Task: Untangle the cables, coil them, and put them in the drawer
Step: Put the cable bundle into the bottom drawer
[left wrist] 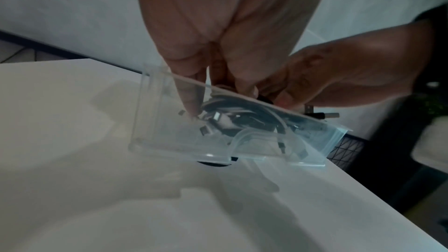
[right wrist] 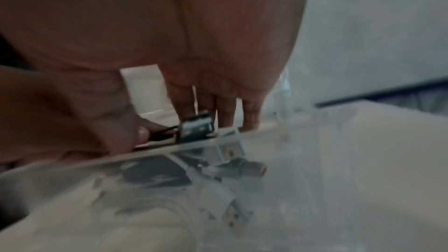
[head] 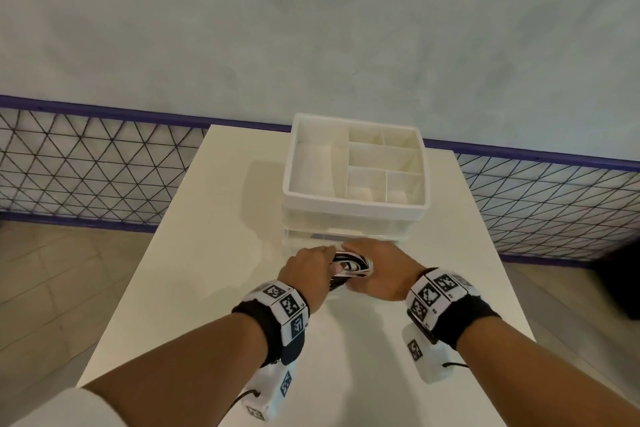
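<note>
A bundle of coiled black and white cables point(head: 349, 265) sits between both hands over the pulled-out clear drawer point(head: 301, 236). My left hand point(head: 311, 265) pinches the coil from the left, its fingers point(left wrist: 191, 101) reaching down inside the clear drawer point(left wrist: 160, 122), where the cables point(left wrist: 242, 118) lie low against its floor. My right hand point(head: 374, 263) grips the coil's right side. Past the drawer's right wall a black plug point(left wrist: 324, 115) sticks out. In the right wrist view a metal USB plug point(right wrist: 196, 127) shows below the right fingers point(right wrist: 225, 110), blurred.
The drawer belongs to a white organiser point(head: 353, 206) with several open compartments on top, standing at the back of the white table point(head: 207, 288). A wire-mesh fence point(head: 86, 163) and a grey wall lie behind the table. Tiled floor lies to the left.
</note>
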Demonstrator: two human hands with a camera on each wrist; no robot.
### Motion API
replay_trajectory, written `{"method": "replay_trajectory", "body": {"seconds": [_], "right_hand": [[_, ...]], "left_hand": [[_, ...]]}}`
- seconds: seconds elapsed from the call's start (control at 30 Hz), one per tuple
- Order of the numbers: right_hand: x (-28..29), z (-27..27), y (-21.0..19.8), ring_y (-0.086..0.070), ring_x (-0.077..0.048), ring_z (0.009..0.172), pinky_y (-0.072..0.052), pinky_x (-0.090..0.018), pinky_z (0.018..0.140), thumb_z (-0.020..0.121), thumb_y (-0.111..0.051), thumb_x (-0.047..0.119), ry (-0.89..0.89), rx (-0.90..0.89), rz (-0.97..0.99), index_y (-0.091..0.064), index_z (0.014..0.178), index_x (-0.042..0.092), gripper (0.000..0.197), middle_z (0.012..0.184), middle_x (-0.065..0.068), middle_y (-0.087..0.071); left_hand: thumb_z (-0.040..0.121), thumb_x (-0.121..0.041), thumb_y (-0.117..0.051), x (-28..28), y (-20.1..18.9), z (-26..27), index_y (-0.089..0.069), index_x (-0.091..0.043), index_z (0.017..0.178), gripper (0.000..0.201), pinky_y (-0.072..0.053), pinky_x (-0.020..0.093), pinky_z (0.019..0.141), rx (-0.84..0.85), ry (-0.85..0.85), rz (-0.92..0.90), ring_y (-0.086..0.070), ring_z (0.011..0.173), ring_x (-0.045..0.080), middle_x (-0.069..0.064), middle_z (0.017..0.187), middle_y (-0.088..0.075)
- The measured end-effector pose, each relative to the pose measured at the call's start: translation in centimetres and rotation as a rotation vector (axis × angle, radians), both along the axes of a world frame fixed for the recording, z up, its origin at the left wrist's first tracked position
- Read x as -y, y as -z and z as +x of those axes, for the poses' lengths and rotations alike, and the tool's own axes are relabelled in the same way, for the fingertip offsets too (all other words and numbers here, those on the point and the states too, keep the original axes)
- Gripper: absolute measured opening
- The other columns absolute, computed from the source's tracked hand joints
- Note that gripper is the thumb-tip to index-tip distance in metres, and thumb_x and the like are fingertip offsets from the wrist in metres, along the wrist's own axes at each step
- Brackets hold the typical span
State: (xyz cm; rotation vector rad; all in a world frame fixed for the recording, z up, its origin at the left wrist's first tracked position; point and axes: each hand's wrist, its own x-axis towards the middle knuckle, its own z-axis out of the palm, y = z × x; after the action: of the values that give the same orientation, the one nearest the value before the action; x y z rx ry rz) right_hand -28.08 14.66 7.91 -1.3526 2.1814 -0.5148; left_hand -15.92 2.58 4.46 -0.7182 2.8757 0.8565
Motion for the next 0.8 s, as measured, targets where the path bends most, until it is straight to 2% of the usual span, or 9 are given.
{"method": "replay_trajectory", "body": {"seconds": [0.1,0.17,0.27,0.37,0.47,0.5,0.57,0.67,0.8], "right_hand": [[-2.3,2.4,0.7,-0.053,-0.015,0.123,-0.045,-0.033,0.103,0.079,-0.072,0.038,-0.100,-0.314,-0.146,-0.053,0.135,0.026,0.060,0.141,0.004,-0.055],[-3.2,4.5,2.8,-0.052,-0.021,0.130,-0.045,-0.038,0.108,0.080,-0.076,0.028,-0.128,-0.447,-0.153,-0.051,0.140,0.018,0.066,0.146,-0.004,-0.053],[-3.5,5.3,6.3,-0.062,-0.030,0.123,-0.054,-0.046,0.098,0.066,-0.082,0.000,-0.077,-0.577,-0.223,-0.060,0.132,0.003,0.070,0.132,-0.014,-0.065],[-3.4,4.9,7.4,-0.064,-0.033,0.119,-0.054,-0.047,0.097,0.057,-0.078,-0.010,-0.063,-0.616,-0.304,-0.066,0.124,0.000,0.069,0.127,-0.017,-0.067],[-3.4,4.6,7.0,-0.066,-0.034,0.113,-0.055,-0.044,0.097,0.060,-0.079,-0.008,-0.078,-0.623,-0.343,-0.068,0.119,0.000,0.061,0.122,-0.016,-0.068],[-3.3,4.4,6.9,-0.064,-0.034,0.113,-0.054,-0.043,0.098,0.064,-0.078,-0.007,-0.095,-0.638,-0.361,-0.068,0.118,0.001,0.055,0.121,-0.015,-0.068],[-3.2,4.1,6.5,-0.061,-0.033,0.114,-0.050,-0.041,0.099,0.073,-0.074,-0.001,-0.127,-0.665,-0.370,-0.067,0.117,0.002,0.044,0.120,-0.013,-0.065],[-3.0,3.7,5.6,-0.060,-0.029,0.105,-0.050,-0.042,0.089,0.077,-0.072,0.012,-0.152,-0.740,-0.313,-0.068,0.117,0.009,0.040,0.114,-0.008,-0.064],[-1.9,3.2,4.3,-0.055,-0.025,0.084,-0.043,-0.038,0.072,0.077,-0.071,0.018,-0.096,-0.790,-0.228,-0.069,0.111,0.016,0.034,0.097,-0.002,-0.060]], "left_hand": [[0.102,-0.030,-0.043,0.1,-0.1,0.0,-0.054,-0.020,0.135,0.036,-0.052,0.042,0.090,0.037,0.028,-0.025,-0.063,0.107,0.029,0.006,0.125,-0.066],[0.100,-0.023,-0.044,0.2,-0.3,0.0,-0.050,-0.018,0.139,0.040,-0.051,0.043,0.093,0.075,0.053,-0.033,-0.062,0.113,0.030,0.006,0.131,-0.062],[0.099,-0.019,-0.043,0.2,-0.9,-0.1,-0.043,-0.011,0.142,0.043,-0.049,0.041,0.095,0.135,0.126,-0.073,-0.058,0.118,0.031,0.009,0.135,-0.059],[0.099,-0.017,-0.042,0.6,-1.5,0.1,-0.042,-0.009,0.141,0.042,-0.048,0.041,0.096,0.137,0.115,-0.014,-0.056,0.119,0.031,0.009,0.135,-0.058],[0.101,-0.021,-0.043,0.9,-1.9,1.1,-0.049,-0.009,0.131,0.034,-0.048,0.040,0.094,0.002,0.054,0.040,-0.058,0.115,0.030,0.007,0.126,-0.061],[0.100,-0.024,-0.045,1.0,-2.0,1.7,-0.048,-0.008,0.134,0.037,-0.047,0.040,0.095,-0.058,0.028,0.051,-0.057,0.118,0.029,0.006,0.128,-0.061],[0.100,-0.027,-0.049,1.3,-2.3,2.8,-0.043,-0.009,0.145,0.049,-0.042,0.038,0.106,-0.152,-0.030,0.054,-0.050,0.132,0.026,0.005,0.143,-0.055],[0.100,-0.031,-0.049,1.8,-2.8,4.7,-0.033,-0.012,0.153,0.058,-0.032,0.035,0.115,-0.186,-0.107,0.033,-0.039,0.142,0.022,0.005,0.155,-0.043],[0.099,-0.032,-0.052,1.9,-3.1,6.8,-0.035,-0.015,0.152,0.058,-0.035,0.035,0.113,-0.236,-0.152,0.030,-0.044,0.137,0.021,0.003,0.150,-0.049]]}}
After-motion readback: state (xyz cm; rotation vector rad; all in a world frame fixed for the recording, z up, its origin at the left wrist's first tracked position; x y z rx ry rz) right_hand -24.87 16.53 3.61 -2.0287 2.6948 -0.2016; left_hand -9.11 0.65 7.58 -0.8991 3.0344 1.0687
